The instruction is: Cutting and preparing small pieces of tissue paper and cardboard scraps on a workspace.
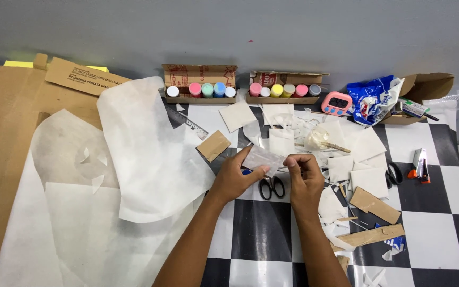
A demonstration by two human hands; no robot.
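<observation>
My left hand and my right hand hold a small pale grey square piece between them, over the black-and-white checkered floor. The left fingers grip its lower left edge, the right fingertips pinch its right edge. Black-handled scissors lie just below the piece, between my two hands. A small brown cardboard square lies to the left of my left hand.
Large white paper sheets cover brown cardboard on the left. Two cardboard trays of paint pots stand by the wall, with a pink timer, blue bag and box. White squares, cardboard strips, another scissors and a stapler lie right.
</observation>
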